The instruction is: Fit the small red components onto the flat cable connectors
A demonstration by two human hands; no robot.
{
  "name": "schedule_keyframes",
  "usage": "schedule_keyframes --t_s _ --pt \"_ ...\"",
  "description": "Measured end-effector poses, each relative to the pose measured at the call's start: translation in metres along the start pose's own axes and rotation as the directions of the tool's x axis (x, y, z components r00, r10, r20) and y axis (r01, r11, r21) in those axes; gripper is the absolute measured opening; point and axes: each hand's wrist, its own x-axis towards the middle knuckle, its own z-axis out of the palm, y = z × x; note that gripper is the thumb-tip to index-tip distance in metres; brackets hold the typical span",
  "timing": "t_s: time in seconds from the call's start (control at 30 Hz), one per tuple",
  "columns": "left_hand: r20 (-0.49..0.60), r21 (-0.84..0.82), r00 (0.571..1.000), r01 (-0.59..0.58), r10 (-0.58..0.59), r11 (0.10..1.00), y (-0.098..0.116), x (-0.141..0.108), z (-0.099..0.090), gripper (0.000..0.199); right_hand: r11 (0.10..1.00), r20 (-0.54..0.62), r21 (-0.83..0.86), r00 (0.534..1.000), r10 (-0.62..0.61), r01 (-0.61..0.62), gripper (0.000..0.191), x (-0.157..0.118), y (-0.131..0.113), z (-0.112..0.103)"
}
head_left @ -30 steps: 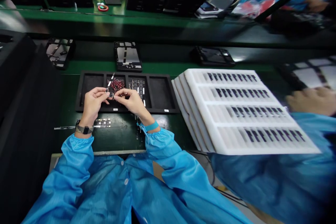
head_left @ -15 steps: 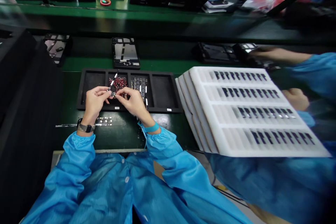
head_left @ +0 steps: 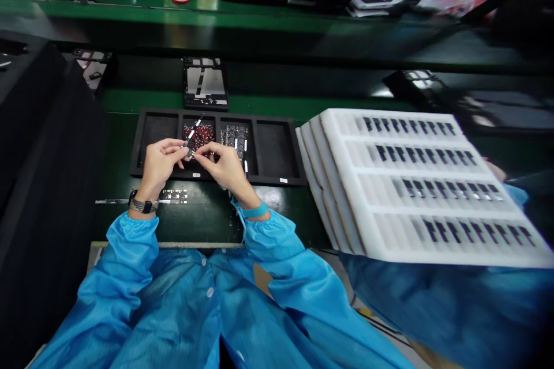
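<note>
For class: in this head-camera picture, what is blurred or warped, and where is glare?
Head view: the white foam tray is smeared and stretched; glare sits on the green mat beside the right hand; the left hand is sharp, but the small dark part between them is unclear.

Worn on a person's head, the camera looks forward and down over the chest of a blue smock [head_left: 173, 311], from close above the left hand [head_left: 158, 167] and right hand [head_left: 221, 168]. Those hands sit just below the frame's center over a black compartment tray [head_left: 277, 150]. A white foam tray [head_left: 341, 184] fills the right side, and a farther green workbench [head_left: 130, 14] runs along the top.
</note>
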Motion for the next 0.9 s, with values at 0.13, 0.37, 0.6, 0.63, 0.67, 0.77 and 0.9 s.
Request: schedule_keyframes --t_s 0.13,0.37,0.6,0.63,0.67,0.77,0.9 --pt "0.026 0.0 1.0 -0.005 0.005 1.0 -0.001 0.0 -0.001 0.031 1.0 0.014 0.006 1.0 -0.001 0.001 0.019 0.0 -0.002 -0.002" --pt "0.033 -0.009 0.999 0.007 -0.007 1.0 -0.002 -0.001 -0.002 0.031 0.993 0.004 0.094 0.997 0.073 -0.073 0.017 0.001 0.0 -0.002" --pt "0.076 -0.034 0.997 0.026 -0.024 0.999 0.002 -0.002 -0.002 0.04 0.975 0.059 0.178 0.99 0.126 -0.134 0.022 0.004 0.008 -0.003" --pt "0.079 -0.033 0.997 0.029 -0.026 0.999 0.002 -0.003 -0.002 0.042 0.974 0.063 0.185 0.99 0.125 -0.135 0.023 0.004 0.009 -0.004" --pt "0.082 -0.03 0.996 0.03 -0.028 0.999 0.002 -0.003 -0.002 0.042 0.973 0.067 0.189 0.99 0.122 -0.133 0.023 0.004 0.009 -0.004" --pt "0.09 -0.023 0.996 0.029 -0.027 0.999 0.002 -0.002 -0.002 0.042 0.974 0.071 0.187 0.991 0.113 -0.125 0.022 0.004 0.009 -0.005" --pt "0.086 -0.025 0.996 0.034 -0.032 0.999 0.001 -0.001 -0.002 0.041 0.976 0.078 0.171 0.989 0.122 -0.134 0.024 0.004 0.009 -0.004"
